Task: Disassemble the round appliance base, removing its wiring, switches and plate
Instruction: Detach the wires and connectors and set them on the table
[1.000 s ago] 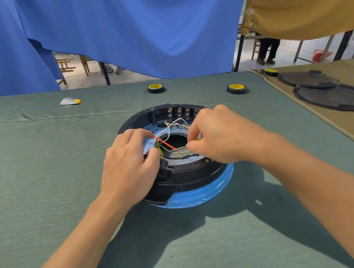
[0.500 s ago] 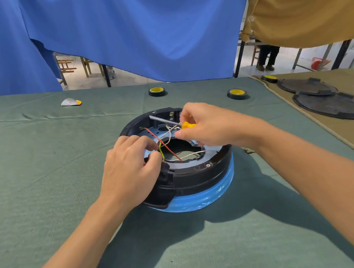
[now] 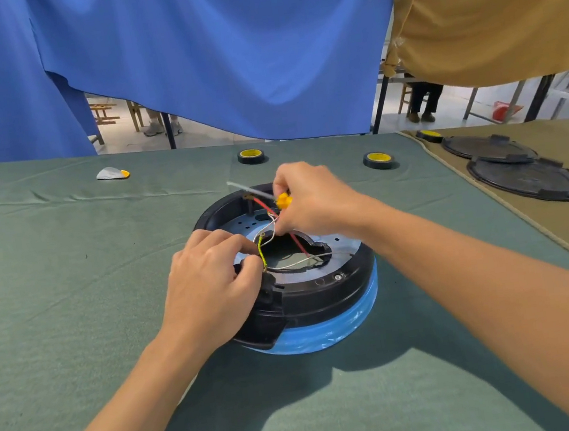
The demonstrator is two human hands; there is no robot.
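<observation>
The round black appliance base (image 3: 323, 290) sits on the green table cloth, with blue film around its lower edge and a metal plate (image 3: 343, 243) inside around a centre hole. My left hand (image 3: 209, 288) rests on the near-left rim, its fingers pinching a yellow-green wire (image 3: 261, 251). My right hand (image 3: 310, 200) hovers over the far side, shut on a yellow-handled screwdriver (image 3: 282, 200) whose grey shaft points back and left, and on the bundle of wires. A red wire (image 3: 298, 242) and thin white wires (image 3: 304, 262) run from that hand across the hole.
Two rolls of black tape with yellow cores (image 3: 251, 155) (image 3: 378, 159) lie behind the base. A small white and yellow object (image 3: 112, 173) lies far left. Two black round covers (image 3: 526, 177) rest on the tan cloth at right. Blue and tan drapes hang behind.
My right hand lifted from the centre hole toward the far rim, drawing the red and white wires up with the screwdriver. My left hand stayed on the near-left rim.
</observation>
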